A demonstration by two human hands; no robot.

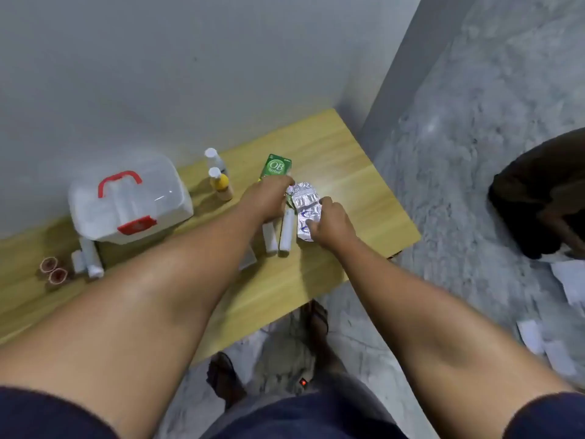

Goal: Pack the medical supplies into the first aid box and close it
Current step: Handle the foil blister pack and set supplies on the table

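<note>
The first aid box (126,204), white with a red handle and red latch, stands shut at the left of the wooden table (348,172). My left hand (269,198) and my right hand (332,223) both rest on a pile of silver blister packs (305,201) near the table's right side. My right hand's fingers pinch the packs' near end. A green medicine carton (276,166) lies just behind my left hand. Two white tubes (286,232) lie beside the packs. Two bottles (220,182), one with yellow liquid, stand right of the box.
White rolls (88,259) and two reddish tape rings (52,270) lie at the table's front left. The table backs onto a white wall. A dark shape (544,198) and scattered papers (566,280) lie on the grey floor to the right. My feet (316,321) show below the table edge.
</note>
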